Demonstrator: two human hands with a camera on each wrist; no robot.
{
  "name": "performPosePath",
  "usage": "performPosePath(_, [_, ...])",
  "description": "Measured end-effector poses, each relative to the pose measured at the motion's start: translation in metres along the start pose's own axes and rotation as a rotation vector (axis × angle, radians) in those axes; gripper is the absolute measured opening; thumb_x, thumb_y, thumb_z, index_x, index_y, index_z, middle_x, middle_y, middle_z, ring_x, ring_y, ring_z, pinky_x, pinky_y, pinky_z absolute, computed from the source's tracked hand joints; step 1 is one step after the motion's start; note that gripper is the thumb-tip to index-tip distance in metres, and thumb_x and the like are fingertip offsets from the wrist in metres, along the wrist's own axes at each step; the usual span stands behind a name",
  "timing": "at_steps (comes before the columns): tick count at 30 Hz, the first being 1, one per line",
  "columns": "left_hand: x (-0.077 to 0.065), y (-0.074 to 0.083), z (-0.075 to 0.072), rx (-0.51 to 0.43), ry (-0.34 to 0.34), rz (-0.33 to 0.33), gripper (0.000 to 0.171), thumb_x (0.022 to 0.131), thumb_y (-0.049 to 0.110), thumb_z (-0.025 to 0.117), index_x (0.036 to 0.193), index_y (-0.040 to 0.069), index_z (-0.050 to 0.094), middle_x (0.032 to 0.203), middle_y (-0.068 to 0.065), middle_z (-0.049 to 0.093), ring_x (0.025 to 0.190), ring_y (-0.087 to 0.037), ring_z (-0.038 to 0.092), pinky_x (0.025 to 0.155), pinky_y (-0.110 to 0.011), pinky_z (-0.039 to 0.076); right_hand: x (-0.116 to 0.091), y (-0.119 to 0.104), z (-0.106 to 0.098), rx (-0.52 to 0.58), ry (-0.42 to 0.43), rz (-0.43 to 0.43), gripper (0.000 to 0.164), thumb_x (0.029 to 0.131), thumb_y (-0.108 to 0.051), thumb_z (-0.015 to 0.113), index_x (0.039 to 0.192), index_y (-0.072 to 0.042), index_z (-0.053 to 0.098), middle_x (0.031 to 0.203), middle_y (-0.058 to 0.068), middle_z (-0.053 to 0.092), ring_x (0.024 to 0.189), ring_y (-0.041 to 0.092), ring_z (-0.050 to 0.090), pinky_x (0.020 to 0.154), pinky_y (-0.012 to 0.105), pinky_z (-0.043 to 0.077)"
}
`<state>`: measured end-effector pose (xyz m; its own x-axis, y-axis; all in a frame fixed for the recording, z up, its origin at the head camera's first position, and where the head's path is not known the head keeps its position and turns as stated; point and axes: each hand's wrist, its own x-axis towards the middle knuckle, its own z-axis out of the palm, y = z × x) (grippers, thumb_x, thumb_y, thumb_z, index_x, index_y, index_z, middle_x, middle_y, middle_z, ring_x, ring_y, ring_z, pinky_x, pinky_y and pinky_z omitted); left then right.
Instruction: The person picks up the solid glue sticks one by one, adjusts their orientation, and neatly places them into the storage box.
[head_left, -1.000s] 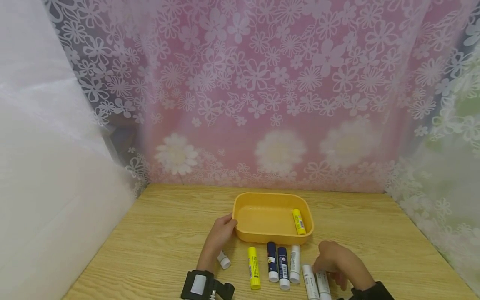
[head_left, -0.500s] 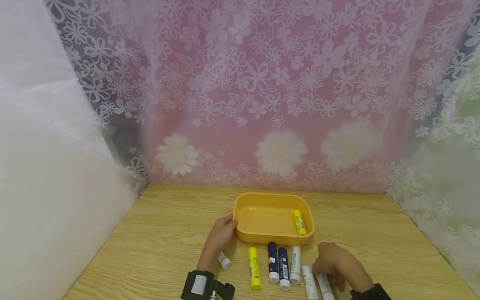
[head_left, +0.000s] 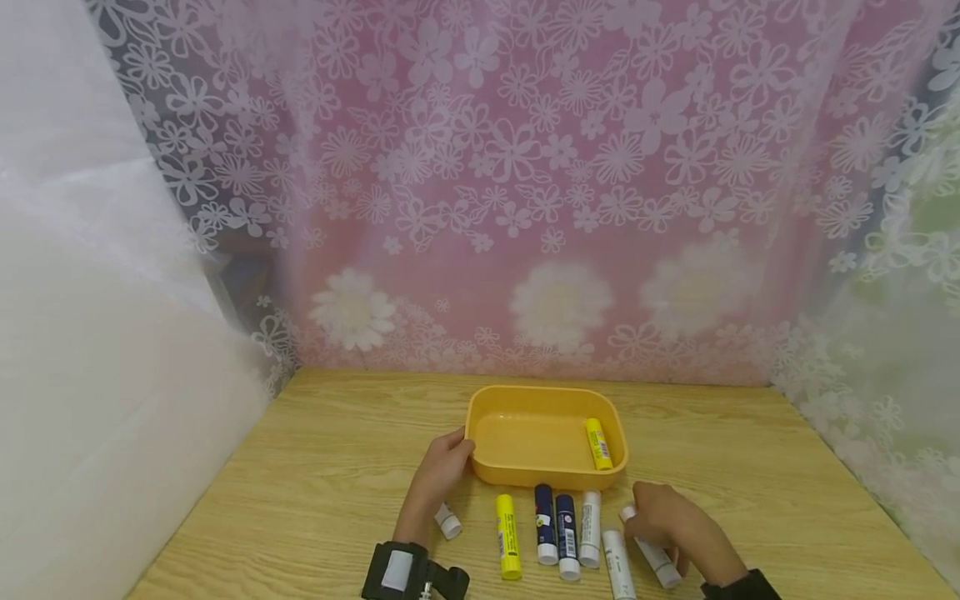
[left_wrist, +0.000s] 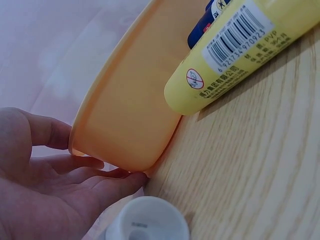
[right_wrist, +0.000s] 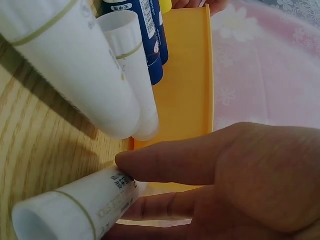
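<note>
Clock dirs = head cam, from tub ctr.

L hand (head_left: 442, 467), betw. 8 & 9 o'clock: grasping tub (head_left: 525, 446) by its rim, thumb on the rim, other fingers under it against the outer wall. Tub sits flat on wood table (head_left: 360, 442).

R hand (head_left: 666, 518), approx 4 o'clock: pinching white glue stick (head_left: 657, 562) betw. thumb & fingers. Stick's slanted, far end twd 11, near end twd 5; it's outside tub, at 4–5 o'clock.

In tub: short yellow stick (head_left: 598, 443), 3 o'clock, near the side wall.

On table outside tub: tall yellow stick (head_left: 507, 537) at 7; two navy sticks w/ white caps (head_left: 567, 533) at 6, side by side; upper white stick (head_left: 590, 529) at 5, just beside the navy pair; lower white stick (head_left: 618, 565) also at 5 but farther out, betw. upper white stick & R hand. Another white one, the capped stick (head_left: 449, 522), at 8, partly hidden by L forearm.

Pink floral curtain (head_left: 525, 167) at 12, behind table.
</note>
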<state>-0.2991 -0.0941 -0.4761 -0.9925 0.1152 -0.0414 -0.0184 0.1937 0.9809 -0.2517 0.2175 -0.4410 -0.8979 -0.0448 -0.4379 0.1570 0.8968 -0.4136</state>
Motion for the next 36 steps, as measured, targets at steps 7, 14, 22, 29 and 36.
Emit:
performPosePath(7, [0.0014,-0.0011,-0.001,0.011,0.011,-0.018,0.05,0.105,0.023,0.044,0.15,0.002,0.048,0.153,-0.017,0.05,0.144,-0.035,0.043,0.117,-0.057,0.035,0.0032,0.002,0.0017,-0.004,0.035,-0.025,0.029,0.089,-0.015,0.066,0.108,0.004,0.056,0.088,0.018,0.059,0.063,0.032,0.065,0.049,0.045,0.059])
performPosePath(14, [0.0019,-0.0011,-0.0009,0.005,0.013,-0.012,0.05,0.104,0.02,0.045,0.15,0.001,0.047,0.155,-0.019,0.047,0.147,-0.037,0.039,0.119,-0.058,0.031,0.003,0.0018,0.0025,-0.005,0.058,-0.053,0.021,0.089,-0.015,0.068,0.099,-0.002,0.056,0.085,0.016,0.058,0.062,0.03,0.064,0.046,0.044,0.058])
performPosePath(22, [0.0033,0.0,0.0008,0.011,0.02,-0.016,0.049,0.104,0.019,0.045,0.148,0.0,0.049,0.153,-0.018,0.049,0.146,-0.035,0.041,0.119,-0.057,0.031,0.0018,0.0011,0.0039,0.004,0.088,-0.069,0.018,0.085,-0.011,0.07,0.092,-0.005,0.054,0.081,0.014,0.056,0.058,0.029,0.063,0.043,0.044,0.056])
performPosePath(29, [0.0048,0.0006,0.001,0.006,0.013,-0.012,0.049,0.104,0.019,0.045,0.148,0.0,0.049,0.153,-0.018,0.05,0.145,-0.035,0.042,0.119,-0.058,0.031,0.0017,0.0003,0.0029,-0.014,0.088,-0.075,0.021,0.086,-0.01,0.073,0.09,-0.005,0.053,0.08,0.014,0.056,0.056,0.03,0.063,0.043,0.043,0.057])
performPosePath(36, [0.0033,-0.0009,-0.0005,0.007,0.017,-0.015,0.049,0.103,0.019,0.045,0.148,0.0,0.049,0.153,-0.018,0.05,0.146,-0.036,0.041,0.119,-0.057,0.032,0.0016,-0.0031,0.0028,-0.012,0.082,-0.067,0.021,0.085,-0.01,0.074,0.092,-0.005,0.055,0.081,0.013,0.056,0.063,0.028,0.063,0.044,0.043,0.057])
